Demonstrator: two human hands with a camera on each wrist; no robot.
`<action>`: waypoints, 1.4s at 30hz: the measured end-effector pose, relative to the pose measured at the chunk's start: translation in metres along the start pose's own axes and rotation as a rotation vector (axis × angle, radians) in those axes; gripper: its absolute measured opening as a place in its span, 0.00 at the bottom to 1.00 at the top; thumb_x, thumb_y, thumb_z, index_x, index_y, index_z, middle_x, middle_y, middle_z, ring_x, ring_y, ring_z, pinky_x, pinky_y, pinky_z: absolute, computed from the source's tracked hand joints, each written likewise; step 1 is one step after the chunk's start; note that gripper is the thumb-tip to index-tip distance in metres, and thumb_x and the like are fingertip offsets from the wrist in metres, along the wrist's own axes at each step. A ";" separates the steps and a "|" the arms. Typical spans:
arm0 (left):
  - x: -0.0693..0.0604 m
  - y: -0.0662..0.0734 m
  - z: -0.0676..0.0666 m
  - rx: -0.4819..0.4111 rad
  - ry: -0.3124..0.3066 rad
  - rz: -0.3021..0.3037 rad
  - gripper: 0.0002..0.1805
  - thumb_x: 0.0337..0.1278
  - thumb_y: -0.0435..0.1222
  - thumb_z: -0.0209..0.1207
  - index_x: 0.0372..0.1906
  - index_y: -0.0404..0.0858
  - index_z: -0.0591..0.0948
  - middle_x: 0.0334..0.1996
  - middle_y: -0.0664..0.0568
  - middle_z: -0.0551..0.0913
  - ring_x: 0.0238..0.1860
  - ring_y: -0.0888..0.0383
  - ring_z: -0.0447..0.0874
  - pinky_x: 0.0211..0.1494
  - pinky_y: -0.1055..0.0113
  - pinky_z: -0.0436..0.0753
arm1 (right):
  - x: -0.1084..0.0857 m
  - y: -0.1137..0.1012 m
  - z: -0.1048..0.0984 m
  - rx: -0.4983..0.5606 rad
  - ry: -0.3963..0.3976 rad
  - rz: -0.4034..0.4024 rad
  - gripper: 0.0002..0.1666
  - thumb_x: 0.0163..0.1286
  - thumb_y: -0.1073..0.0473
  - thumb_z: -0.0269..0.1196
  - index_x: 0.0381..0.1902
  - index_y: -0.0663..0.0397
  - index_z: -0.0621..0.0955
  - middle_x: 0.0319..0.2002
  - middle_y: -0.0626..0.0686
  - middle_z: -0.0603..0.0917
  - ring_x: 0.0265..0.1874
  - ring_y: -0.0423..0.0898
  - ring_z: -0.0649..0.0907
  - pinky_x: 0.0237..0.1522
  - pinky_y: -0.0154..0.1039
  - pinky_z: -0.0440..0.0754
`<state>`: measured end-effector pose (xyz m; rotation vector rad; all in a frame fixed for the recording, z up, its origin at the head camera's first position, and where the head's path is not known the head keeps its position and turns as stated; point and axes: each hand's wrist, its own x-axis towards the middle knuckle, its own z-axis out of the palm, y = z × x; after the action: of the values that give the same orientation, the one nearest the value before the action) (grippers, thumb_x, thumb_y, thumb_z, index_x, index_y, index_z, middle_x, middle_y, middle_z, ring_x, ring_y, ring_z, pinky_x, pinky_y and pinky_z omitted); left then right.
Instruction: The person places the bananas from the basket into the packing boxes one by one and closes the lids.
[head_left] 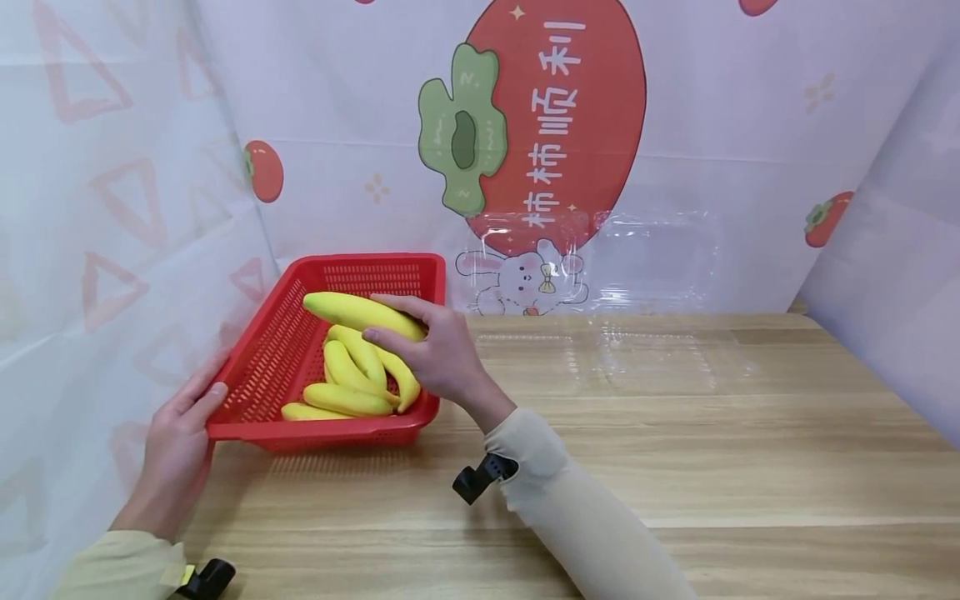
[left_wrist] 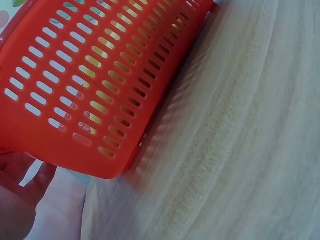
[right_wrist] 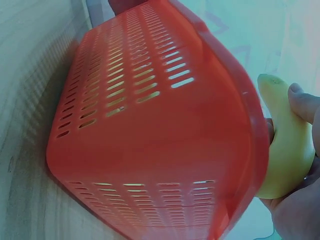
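A red slotted plastic basket [head_left: 258,350] stands on the left of the table with several yellow bananas [head_left: 348,400] lying in it. My left hand [head_left: 176,446] grips the basket's rim at its near left corner, thumb on top; the left wrist view shows part of that hand [left_wrist: 20,200] at the rim. My right hand [head_left: 442,346] holds one banana [head_left: 360,312] between thumb and fingers above the basket's right side. In the right wrist view this banana [right_wrist: 285,140] is beside the rim, with the thumb laid on it.
Two clear plastic trays [head_left: 656,258], see-through and hard to outline, stand at the back of the wooden table [head_left: 675,483]. Printed cloth [head_left: 337,100] hangs behind, and further cloth [head_left: 75,250] closes off the left side.
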<state>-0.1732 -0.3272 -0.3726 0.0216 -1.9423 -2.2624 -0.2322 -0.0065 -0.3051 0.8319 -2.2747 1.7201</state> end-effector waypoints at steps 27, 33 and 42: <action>0.000 0.000 -0.001 0.139 0.033 -0.015 0.35 0.83 0.46 0.51 0.86 0.50 0.56 0.88 0.55 0.48 0.59 0.78 0.76 0.48 0.84 0.83 | 0.002 -0.005 -0.028 0.018 -0.005 0.076 0.27 0.70 0.55 0.74 0.65 0.50 0.85 0.58 0.52 0.89 0.50 0.47 0.88 0.50 0.36 0.91; 0.000 0.001 -0.001 0.153 0.036 -0.022 0.34 0.84 0.46 0.51 0.86 0.52 0.56 0.88 0.54 0.47 0.59 0.77 0.76 0.47 0.84 0.84 | 0.000 -0.003 -0.037 -0.032 -0.017 0.080 0.25 0.69 0.54 0.75 0.63 0.49 0.87 0.55 0.52 0.89 0.47 0.48 0.87 0.48 0.35 0.91; -0.001 0.001 0.000 0.152 0.038 -0.018 0.34 0.83 0.47 0.52 0.86 0.53 0.57 0.88 0.54 0.48 0.55 0.79 0.77 0.47 0.83 0.84 | 0.000 -0.001 -0.058 -0.082 -0.058 0.083 0.25 0.68 0.52 0.76 0.62 0.45 0.88 0.52 0.51 0.89 0.45 0.49 0.86 0.45 0.37 0.90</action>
<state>-0.1724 -0.3269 -0.3714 0.1002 -2.0973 -2.1041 -0.2430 0.0473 -0.2856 0.7921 -2.4320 1.6434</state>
